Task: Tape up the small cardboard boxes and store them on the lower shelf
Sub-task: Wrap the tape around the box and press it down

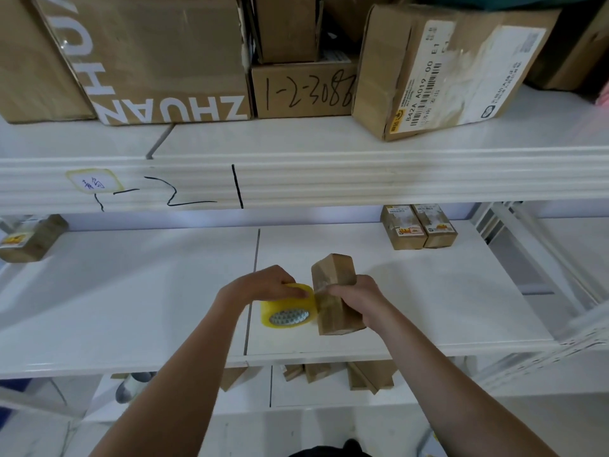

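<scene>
My right hand (357,296) grips a small oblong cardboard box (334,272) around its middle, holding it over the white middle shelf (131,308). My left hand (267,285) holds a roll of yellowish clear tape (288,308) from above, right beside the box. A short strip of tape runs from the roll to the box's side. Two small taped boxes (418,225) stand at the back right of this shelf, and another small box (31,239) lies at its left end.
Large cardboard boxes (158,57) fill the upper shelf, whose front rail (329,179) carries black marker writing. More small boxes (359,374) show on the lower shelf under the front edge. A white upright frame (543,258) stands at the right.
</scene>
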Motion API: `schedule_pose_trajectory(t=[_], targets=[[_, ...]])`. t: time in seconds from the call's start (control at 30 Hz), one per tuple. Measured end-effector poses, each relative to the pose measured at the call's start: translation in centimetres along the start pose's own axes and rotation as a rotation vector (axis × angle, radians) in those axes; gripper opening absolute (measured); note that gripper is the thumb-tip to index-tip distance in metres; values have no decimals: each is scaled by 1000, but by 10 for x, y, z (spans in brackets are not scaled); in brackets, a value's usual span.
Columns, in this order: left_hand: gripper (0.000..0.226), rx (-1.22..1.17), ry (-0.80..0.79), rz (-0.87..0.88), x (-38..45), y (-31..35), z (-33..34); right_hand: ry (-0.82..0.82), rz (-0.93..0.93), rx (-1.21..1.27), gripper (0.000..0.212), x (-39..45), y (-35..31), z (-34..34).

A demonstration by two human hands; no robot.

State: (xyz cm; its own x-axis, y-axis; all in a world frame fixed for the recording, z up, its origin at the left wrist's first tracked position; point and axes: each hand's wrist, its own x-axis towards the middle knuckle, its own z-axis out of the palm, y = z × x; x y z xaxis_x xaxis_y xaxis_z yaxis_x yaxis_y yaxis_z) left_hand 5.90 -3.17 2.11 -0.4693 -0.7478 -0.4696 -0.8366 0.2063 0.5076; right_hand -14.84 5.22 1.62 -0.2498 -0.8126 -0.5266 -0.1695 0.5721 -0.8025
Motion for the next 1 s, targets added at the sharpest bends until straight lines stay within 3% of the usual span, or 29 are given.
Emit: schedule_pose_trajectory(t=[0.07, 0.3, 0.5, 0.7, 0.9, 1.0], targets=[[35, -76, -61, 13, -6, -8, -5, -24, 12, 6, 47, 2, 3, -6], [42, -193, 1, -11, -5, -19, -8, -109, 34, 98, 43, 3, 2, -12], [65, 73, 221, -117, 1, -26, -3, -254, -24, 245, 35, -5, -13, -25], [62, 1, 199, -91, 4, -21, -5, -365, -50, 329, 35, -11, -14, -29], [59, -190, 105, -48, 3, -14, -2, -424, -70, 432, 56, -14, -9, -26], [59, -259, 93, -18, 1, -9, -3, -473, -52, 526, 48, -16, -4, -25]])
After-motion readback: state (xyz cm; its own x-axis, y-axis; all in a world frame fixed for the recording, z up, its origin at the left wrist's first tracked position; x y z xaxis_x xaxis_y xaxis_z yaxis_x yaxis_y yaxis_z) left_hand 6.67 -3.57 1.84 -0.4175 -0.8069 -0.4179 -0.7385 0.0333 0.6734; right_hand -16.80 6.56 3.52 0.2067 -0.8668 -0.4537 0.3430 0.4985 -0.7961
